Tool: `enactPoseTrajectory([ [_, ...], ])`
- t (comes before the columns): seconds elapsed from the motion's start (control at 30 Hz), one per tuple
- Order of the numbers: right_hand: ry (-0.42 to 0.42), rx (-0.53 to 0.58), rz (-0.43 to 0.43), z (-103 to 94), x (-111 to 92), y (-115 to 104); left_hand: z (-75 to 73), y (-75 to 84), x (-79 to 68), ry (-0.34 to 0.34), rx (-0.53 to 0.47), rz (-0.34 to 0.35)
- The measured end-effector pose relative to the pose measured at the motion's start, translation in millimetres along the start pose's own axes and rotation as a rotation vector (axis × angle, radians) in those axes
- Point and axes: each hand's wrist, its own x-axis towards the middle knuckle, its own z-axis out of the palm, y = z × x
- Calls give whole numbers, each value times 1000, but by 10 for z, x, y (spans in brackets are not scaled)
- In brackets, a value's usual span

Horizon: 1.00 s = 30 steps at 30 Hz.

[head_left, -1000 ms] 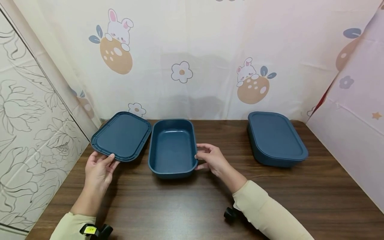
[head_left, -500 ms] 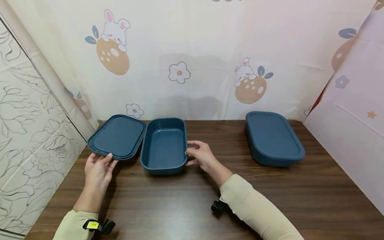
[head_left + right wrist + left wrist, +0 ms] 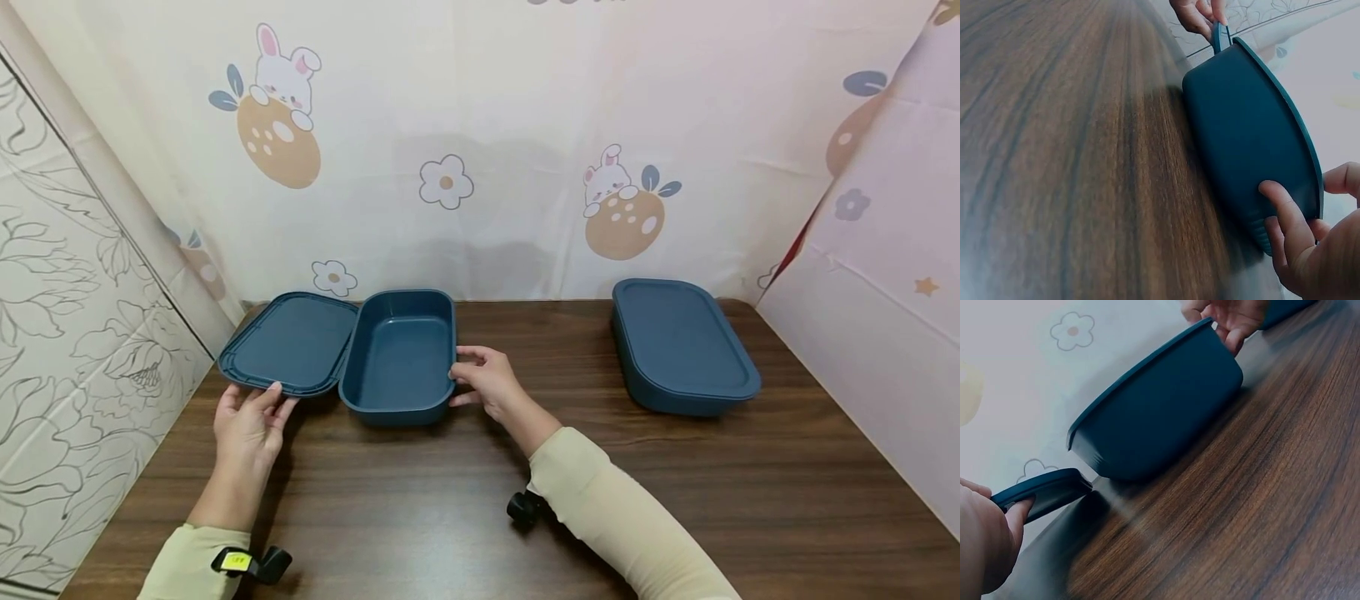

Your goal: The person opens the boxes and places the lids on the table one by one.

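My left hand (image 3: 251, 421) pinches the near edge of a dark blue lid (image 3: 288, 342), thumb on top and fingers beneath. The lid's grooved side faces up, and in the left wrist view the lid (image 3: 1047, 490) casts a shadow on the table. Right beside it stands a rectangular dark blue food container (image 3: 401, 367), uncovered, nothing inside. At its right wall, my right hand (image 3: 487, 383) grips the container, the thumb at the rim and the other fingers against the outer side. The right wrist view shows a fingertip pressed on the outer wall of the container (image 3: 1241, 125).
A second dark blue container (image 3: 682, 346), with its lid on, stands at the back right of the brown wood-grain table (image 3: 420, 517). Behind the table hangs a pale curtain (image 3: 517, 100) printed with rabbits and flowers. A patterned panel (image 3: 97, 333) borders the left side.
The uncovered container has slid left and slightly back with my right hand, up against the lid. The lid's far edge sits lower, with my left hand still holding it.
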Motion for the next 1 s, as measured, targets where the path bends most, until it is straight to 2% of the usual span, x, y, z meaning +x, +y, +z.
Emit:
enactPoseTrajectory([
  [0.33,-21,0,2,25,36,22,-41,-2,-4,-29,56,12],
  [0.53,-32,7,-5,54,28,23,-85,20,2,-40,139,24],
  [0.67,-51,11,-11,73,35,32,-87,24,12,-19,170,33],
  [1.0,-61,-6,-18,54,36,41,-87,-2,49,52,376,109],
])
